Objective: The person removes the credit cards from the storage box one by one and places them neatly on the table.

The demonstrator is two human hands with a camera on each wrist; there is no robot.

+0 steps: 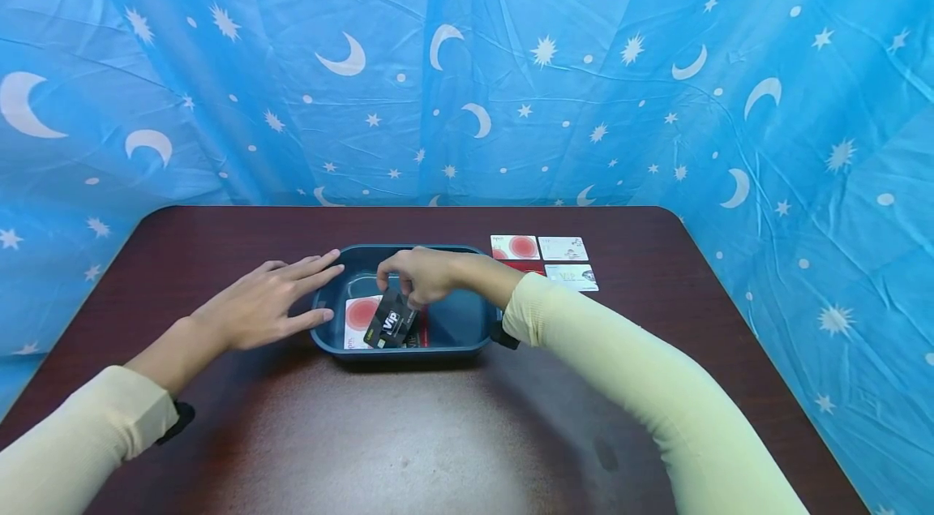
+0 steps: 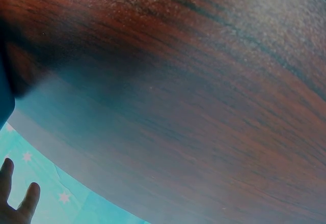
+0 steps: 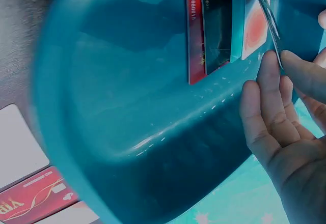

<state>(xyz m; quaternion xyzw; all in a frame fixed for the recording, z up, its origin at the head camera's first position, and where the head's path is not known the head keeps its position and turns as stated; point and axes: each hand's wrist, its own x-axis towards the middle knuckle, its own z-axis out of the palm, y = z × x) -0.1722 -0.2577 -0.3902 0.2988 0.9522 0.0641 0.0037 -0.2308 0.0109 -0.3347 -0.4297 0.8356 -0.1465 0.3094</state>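
Note:
My right hand [image 1: 426,276] pinches a black card [image 1: 394,320] marked "Vip" between thumb and fingertips, tilted over the dark blue tray [image 1: 460,320]. In the right wrist view that held card [image 3: 268,18] shows nearly edge-on. Under it in the tray lie a white card with a red circle [image 1: 357,320], another black VIP card [image 3: 218,30] and a red card [image 3: 194,40]. With fingers extended, my left hand [image 1: 263,304] is at the tray's left rim; the left wrist view catches just two of its fingers [image 2: 29,201] in a corner.
Behind the tray's right end, on the dark wooden table [image 1: 409,434], lie a white card with a red circle [image 1: 515,247], two pale cards [image 1: 563,248] and a red card [image 1: 525,265], partly behind the right forearm. A blue star-and-moon curtain [image 1: 496,93] hangs around the table.

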